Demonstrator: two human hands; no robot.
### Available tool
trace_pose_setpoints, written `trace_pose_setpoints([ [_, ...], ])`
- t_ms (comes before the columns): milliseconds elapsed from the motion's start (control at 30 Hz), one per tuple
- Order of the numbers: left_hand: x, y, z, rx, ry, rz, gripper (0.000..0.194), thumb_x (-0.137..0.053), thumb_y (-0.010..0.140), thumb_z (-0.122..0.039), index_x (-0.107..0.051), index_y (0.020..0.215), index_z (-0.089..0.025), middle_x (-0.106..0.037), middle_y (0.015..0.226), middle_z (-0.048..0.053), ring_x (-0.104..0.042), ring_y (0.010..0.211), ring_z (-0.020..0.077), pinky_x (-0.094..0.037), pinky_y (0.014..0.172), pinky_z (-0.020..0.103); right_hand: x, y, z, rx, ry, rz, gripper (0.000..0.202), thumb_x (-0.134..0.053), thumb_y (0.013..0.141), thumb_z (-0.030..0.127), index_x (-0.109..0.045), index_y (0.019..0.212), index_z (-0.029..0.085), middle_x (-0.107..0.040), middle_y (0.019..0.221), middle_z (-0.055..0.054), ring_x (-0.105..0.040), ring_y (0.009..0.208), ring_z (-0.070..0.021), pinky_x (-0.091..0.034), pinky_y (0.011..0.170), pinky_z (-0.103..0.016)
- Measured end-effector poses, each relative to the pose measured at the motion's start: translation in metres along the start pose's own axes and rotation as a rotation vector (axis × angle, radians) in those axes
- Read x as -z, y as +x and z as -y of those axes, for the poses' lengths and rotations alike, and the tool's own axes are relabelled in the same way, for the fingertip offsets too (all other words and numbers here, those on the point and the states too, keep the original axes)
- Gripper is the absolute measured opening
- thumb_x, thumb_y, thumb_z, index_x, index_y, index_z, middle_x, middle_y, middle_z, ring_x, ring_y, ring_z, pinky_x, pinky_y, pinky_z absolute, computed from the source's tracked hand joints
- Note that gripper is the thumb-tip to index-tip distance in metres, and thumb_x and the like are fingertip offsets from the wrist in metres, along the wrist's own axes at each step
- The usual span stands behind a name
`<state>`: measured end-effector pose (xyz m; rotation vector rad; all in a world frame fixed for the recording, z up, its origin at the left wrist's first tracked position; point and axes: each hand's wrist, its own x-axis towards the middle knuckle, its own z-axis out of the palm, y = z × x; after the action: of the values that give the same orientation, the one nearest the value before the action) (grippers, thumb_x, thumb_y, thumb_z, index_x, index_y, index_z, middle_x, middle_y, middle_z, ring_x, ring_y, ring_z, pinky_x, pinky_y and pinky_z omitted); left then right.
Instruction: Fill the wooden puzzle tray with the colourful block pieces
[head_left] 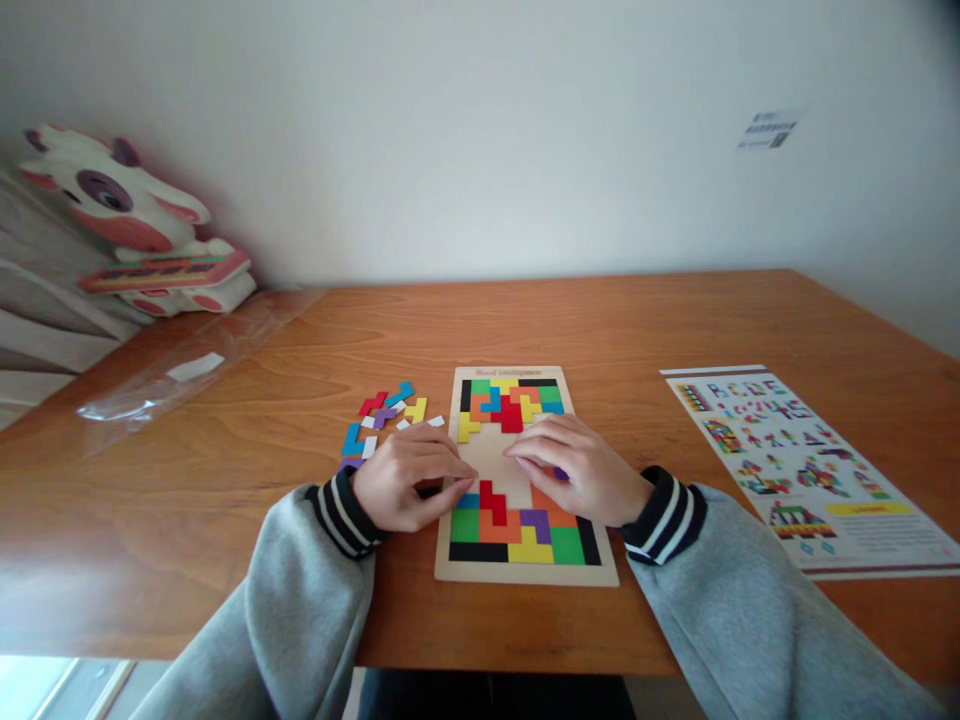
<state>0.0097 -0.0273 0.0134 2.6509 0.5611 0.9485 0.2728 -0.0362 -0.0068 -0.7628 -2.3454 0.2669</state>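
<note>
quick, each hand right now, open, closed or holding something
Left hand: fingers curled at the left edge of the puzzle board; grip cannot be told.
Right hand: fingers bent over the board; grip cannot be told.

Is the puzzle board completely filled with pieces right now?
No, bare wood shows in the middle of the puzzle board, between the colored pieces at its top and bottom.
</note>
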Motion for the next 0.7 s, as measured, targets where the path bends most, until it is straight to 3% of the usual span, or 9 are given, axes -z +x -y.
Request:
trace_pose_setpoints([
  [167, 0.011, -0.007, 0.01, 0.012, 0.307, -0.163, 0.022, -0.064, 0.086, -0.012, -0.07, 0.106, -0.019, -0.076, 0.084, 0.003, -0.068, 0.075, 0.0173, -0.057, 0.074, 0.031, 0.003, 0.0, -0.002, -0.071, -0.073, -0.068, 0.016, -0.054, 0.097, 0.019, -0.066, 0.107, 0.022, -0.073, 0.098, -0.005, -0.066, 0.091, -0.0209, -0.052, 0.084, -0.04],
  [333, 0.039, -0.027, 0.032, 0.173, 0.553, -0.2, 0.021, -0.063, 0.089, -0.017, -0.071, 0.108, -0.018, -0.077, 0.093, 0.007, -0.069, 0.081, 0.0193, -0.056, 0.078, 0.033, 0.007, -0.004, -0.009, -0.175, -0.073, -0.16, 0.02, -0.051, 0.095, 0.015, -0.066, 0.104, 0.024, -0.072, 0.096, -0.004, -0.066, 0.09, -0.0205, -0.051, 0.083, -0.037],
  [500, 0.063, -0.053, 0.054, 0.254, 0.55, -0.128, 0.021, -0.056, 0.091, -0.019, -0.073, 0.104, -0.017, -0.076, 0.1, 0.008, -0.068, 0.088, 0.021, -0.053, 0.084, 0.037, 0.009, -0.006, -0.013, -0.242, -0.051, -0.206, 0.017, -0.05, 0.092, 0.014, -0.064, 0.089, 0.023, -0.071, 0.087, -0.003, -0.065, 0.083, -0.0198, -0.049, 0.079, -0.035],
  [700, 0.071, -0.072, 0.061, 0.354, 0.398, -0.065, 0.033, -0.04, 0.098, -0.023, -0.072, 0.094, -0.019, -0.073, 0.108, 0.008, -0.064, 0.102, 0.0227, -0.048, 0.093, 0.042, 0.011, -0.008, -0.013, -0.293, -0.032, -0.216, 0.018, -0.048, 0.096, 0.022, -0.064, 0.09, 0.023, -0.072, 0.085, -0.003, -0.065, 0.079, -0.0202, -0.048, 0.076, -0.035],
])
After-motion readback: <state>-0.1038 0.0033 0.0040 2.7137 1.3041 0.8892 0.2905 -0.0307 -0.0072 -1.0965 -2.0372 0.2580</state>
